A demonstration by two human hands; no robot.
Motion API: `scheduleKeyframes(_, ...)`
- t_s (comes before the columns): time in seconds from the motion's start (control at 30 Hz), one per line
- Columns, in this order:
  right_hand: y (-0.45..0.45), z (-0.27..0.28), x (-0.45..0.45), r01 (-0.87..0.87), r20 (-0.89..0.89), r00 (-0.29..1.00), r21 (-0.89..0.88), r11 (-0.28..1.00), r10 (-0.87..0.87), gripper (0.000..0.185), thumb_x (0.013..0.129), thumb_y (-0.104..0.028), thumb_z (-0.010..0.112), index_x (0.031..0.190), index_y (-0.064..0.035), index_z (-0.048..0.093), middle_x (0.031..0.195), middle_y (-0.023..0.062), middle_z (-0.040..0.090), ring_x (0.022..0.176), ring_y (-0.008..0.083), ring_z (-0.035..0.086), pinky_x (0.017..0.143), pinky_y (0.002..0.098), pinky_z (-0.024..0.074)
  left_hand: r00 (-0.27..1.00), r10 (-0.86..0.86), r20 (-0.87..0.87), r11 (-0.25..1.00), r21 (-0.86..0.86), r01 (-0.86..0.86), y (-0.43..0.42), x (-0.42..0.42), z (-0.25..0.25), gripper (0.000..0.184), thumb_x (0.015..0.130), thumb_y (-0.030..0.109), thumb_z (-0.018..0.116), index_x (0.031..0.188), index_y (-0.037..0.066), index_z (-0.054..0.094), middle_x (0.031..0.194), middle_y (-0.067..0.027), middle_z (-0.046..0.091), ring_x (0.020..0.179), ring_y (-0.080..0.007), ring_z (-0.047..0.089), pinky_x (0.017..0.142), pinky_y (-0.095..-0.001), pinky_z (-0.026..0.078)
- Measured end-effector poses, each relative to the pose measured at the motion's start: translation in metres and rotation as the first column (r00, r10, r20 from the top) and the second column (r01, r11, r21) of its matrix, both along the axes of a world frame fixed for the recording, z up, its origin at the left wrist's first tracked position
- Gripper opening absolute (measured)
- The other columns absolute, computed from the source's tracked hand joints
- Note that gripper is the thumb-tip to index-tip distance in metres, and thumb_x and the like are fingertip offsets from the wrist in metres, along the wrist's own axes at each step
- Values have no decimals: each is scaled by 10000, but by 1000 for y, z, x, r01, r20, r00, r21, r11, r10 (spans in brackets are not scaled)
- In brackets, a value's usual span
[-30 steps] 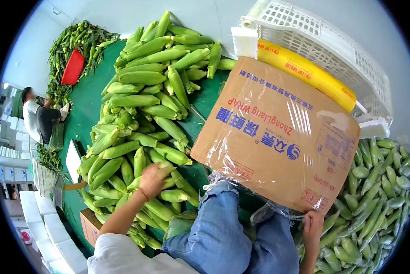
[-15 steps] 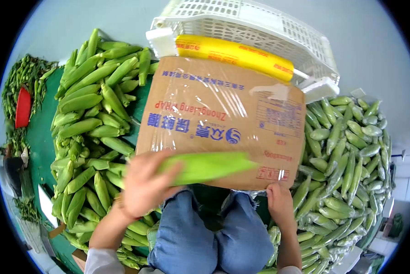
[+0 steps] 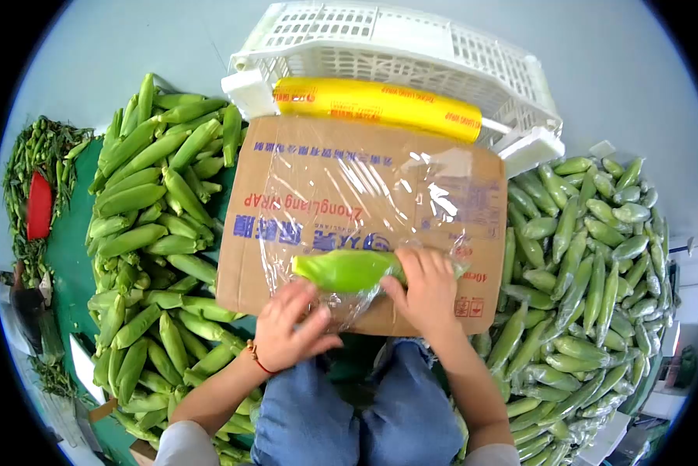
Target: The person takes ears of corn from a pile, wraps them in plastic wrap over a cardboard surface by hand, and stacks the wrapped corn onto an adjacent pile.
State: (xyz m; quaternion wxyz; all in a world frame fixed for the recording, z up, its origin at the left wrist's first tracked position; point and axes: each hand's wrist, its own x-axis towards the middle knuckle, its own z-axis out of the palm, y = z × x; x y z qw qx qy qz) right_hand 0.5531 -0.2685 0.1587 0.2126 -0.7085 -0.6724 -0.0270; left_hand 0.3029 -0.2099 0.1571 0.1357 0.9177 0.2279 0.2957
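Observation:
A green ear of corn in its husk [image 3: 347, 269] lies crosswise on clear plastic film [image 3: 349, 182] spread over a cardboard box [image 3: 248, 233]. My right hand [image 3: 428, 291] is closed around the corn's right end, with film bunched close to the thumb. Just below the corn's left end is my left hand [image 3: 293, 326], its fingers stretched and apart, holding nothing. Some of the film is crumpled below the corn at the box's near edge.
A yellow film roll [image 3: 376, 101] sits on a rod behind the box, before a white plastic crate [image 3: 411, 39]. Unwrapped corn [image 3: 143, 202] is heaped at left, film-wrapped corn [image 3: 574, 311] at right. A red object [image 3: 39, 206] lies far left among green scraps.
The corn has gone from my left hand down onto the box. Film now stretches from the roll over the box. My right hand has moved from the box's near edge to the corn's right end.

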Motion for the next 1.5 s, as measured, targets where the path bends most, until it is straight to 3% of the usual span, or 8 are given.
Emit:
scheduleKeyframes(0.23, 20, -1, 10, -71, -50, 996, 98, 993, 76, 299, 762, -340, 690, 903, -78, 659, 878, 62, 566, 850, 264, 569, 667, 377, 483, 984, -179, 6, 773, -618, 145, 88, -34, 64, 84, 796, 151, 733, 815, 80, 692, 734, -57, 659, 642, -191, 651, 578, -287, 511)
scheduleKeyframes(0.4, 28, -9, 18, -126, -52, 989, 192, 973, 138, 287, 764, -371, 695, 838, -99, 641, 795, 29, 552, 759, 227, 577, 603, 351, 490, 998, -42, -43, 997, -62, 40, 136, 75, 55, 143, 797, 206, 688, 761, 69, 671, 668, -96, 611, 648, -302, 629, 599, -414, 510)
scheduleKeyframes(0.47, 30, -8, 20, -127, -52, 989, 205, 970, 140, 300, 811, -387, 663, 822, -89, 628, 750, 50, 576, 696, 249, 602, 570, 363, 499, 806, -101, -583, 990, -140, 23, 122, 106, 13, 136, 819, 232, 620, 827, 113, 684, 767, -159, 663, 681, -347, 647, 626, -453, 527)
scheduleKeyframes(0.6, 9, 30, 0, -58, -194, 981, -318, 946, -5, 465, 962, -484, 464, 815, -56, 576, 674, 177, 636, 586, 379, 644, 507, 461, 508, 923, -66, -379, 995, -95, 32, 34, 63, 47, 437, 851, 297, 633, 1191, 35, 554, 880, -139, 659, 685, -289, 671, 555, -398, 537)
scheduleKeyframes(0.7, 1, 35, -6, -177, -411, 910, -519, 836, -62, 471, 965, -507, 444, 891, -59, 570, 694, 171, 644, 614, 396, 646, 527, 472, 511, 869, -121, -480, 975, -220, 14, -2, 31, 50, 709, 888, 421, 585, 1408, -13, 375, 1393, -278, 416, 1256, -420, 473, 1028, -507, 396)
scheduleKeyframes(0.83, 1, 32, -2, -191, -206, 955, 119, 974, 212, 478, 834, -381, 664, 1169, -70, 525, 1182, 179, 593, 1020, 359, 615, 834, 452, 505, 868, 233, -438, 972, 74, -223, 67, 75, 21, 808, 885, 469, 575, 1440, -50, 300, 1489, -296, 280, 1407, -397, 265, 1141, -503, 224)
scheduleKeyframes(1.23, 57, 22, 12, -490, 35, 863, -192, 850, 505, 693, 672, -457, 769, 1188, -46, 557, 948, 138, 655, 774, 286, 668, 614, 390, 542, 631, -172, -757, 984, -166, 69, 201, 158, 13, 769, 769, 273, 750, 1354, -70, 388, 1435, -285, 343, 1313, -386, 404, 1070, -401, 382)
scheduleKeyframes(1.5, -78, 59, 7, -358, -766, 531, -590, 724, -362, 716, 796, -388, 729, 1368, -64, 446, 1190, 172, 612, 1167, 247, 564, 1027, 373, 417, 976, -125, 176, 939, -296, 173, 131, 111, 43, 622, 814, 257, 700, 1353, 26, 494, 1448, -237, 401, 1343, -370, 396, 1094, -442, 357)
